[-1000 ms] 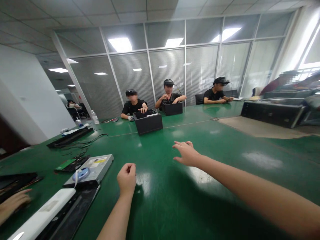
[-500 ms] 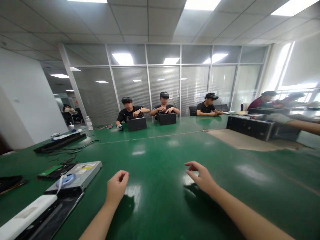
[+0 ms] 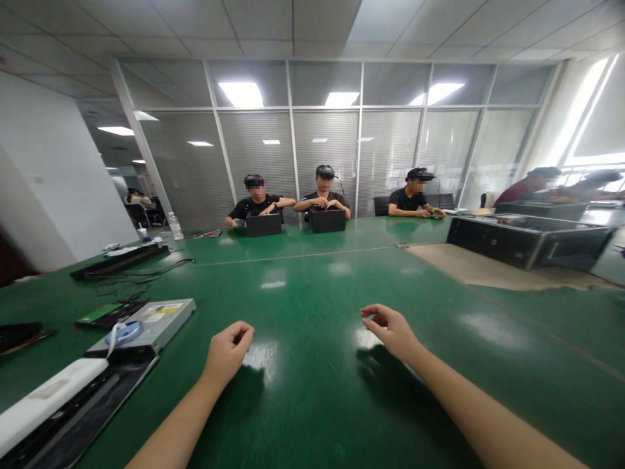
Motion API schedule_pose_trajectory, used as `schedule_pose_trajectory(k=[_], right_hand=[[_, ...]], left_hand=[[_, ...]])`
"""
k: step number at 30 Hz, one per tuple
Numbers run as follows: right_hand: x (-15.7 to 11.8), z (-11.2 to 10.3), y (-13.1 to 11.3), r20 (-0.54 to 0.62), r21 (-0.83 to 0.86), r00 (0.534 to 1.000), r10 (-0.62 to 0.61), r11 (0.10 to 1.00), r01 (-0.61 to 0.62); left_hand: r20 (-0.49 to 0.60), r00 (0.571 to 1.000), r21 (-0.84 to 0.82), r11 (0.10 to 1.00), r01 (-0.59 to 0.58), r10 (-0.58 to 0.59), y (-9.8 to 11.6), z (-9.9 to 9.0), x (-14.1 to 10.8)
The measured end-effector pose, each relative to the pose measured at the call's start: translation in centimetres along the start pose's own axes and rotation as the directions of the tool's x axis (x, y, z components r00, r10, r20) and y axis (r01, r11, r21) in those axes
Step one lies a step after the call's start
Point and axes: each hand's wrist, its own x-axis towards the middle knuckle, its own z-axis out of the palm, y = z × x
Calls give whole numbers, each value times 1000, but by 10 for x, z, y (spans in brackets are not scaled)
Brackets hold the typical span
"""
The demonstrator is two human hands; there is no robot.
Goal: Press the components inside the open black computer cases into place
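Note:
My left hand (image 3: 230,350) is raised over the green table (image 3: 303,378), its fingers curled in and the thumb resting against them. Nothing shows in it. To the right, my right hand (image 3: 389,331) hovers above the tabletop with thumb and fingers bent but apart, holding nothing. Both hands cast shadows on the glossy surface. Nearest my left hand lies a silver optical drive (image 3: 168,320) with a blue ring-shaped roll (image 3: 125,333) on it. A white power strip (image 3: 53,394) lies on a black metal piece (image 3: 105,404) at the left.
A green circuit board (image 3: 100,315), black cables (image 3: 166,267) and a clear bottle (image 3: 174,225) are on the left. Black computer cases (image 3: 493,241) rest on cardboard (image 3: 430,257) at the right. Across the table, two people work at black boxes (image 3: 328,220); another person (image 3: 414,195) sits beside them.
My view has tilted down slightly, so the room sits higher. Both hands keep nearly the same pose. A co-worker's gloved hand has left the case at the right.

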Motion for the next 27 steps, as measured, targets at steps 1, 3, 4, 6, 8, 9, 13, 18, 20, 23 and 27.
schedule_pose_trajectory(k=[1,3,4,6,8,9,13,18,20,23,27], right_hand=[[0,0,0,1,-1,1000,-2,1000,2],[0,-1,1,1,-11,1000,2,1000,-2],[0,-1,2,3,-18,1000,5,1000,-5],[1,-1,4,5,-30,1000,12,999,-12],[1,-1,5,4,-38,1000,17,999,-17],[1,-1,5,5,-37,1000,18,999,-18],[2,-1,6,15,-19,1000,15,1000,-15],[4,-1,10,21,8,999,41,999,-41],[4,-1,12,18,12,999,41,999,-42],[4,-1,14,20,14,999,46,999,-47],[4,-1,16,35,26,997,65,997,-66]], left_hand=[[2,1000,-6,1000,7,-7,0,0,0],[2,1000,-20,1000,24,-24,-1,0,1],[3,999,-29,999,33,-33,-1,0,1],[7,999,-45,998,46,-45,-1,-1,1],[11,999,-52,998,46,-45,-2,-1,1],[14,999,-52,998,43,-42,-2,0,1],[32,999,-57,997,42,-40,-3,2,2],[80,996,-70,996,56,-50,-2,3,4],[93,994,-65,996,62,-56,-3,2,4],[98,993,-53,997,64,-59,-4,2,4],[83,995,-19,999,51,-49,-4,1,5]])
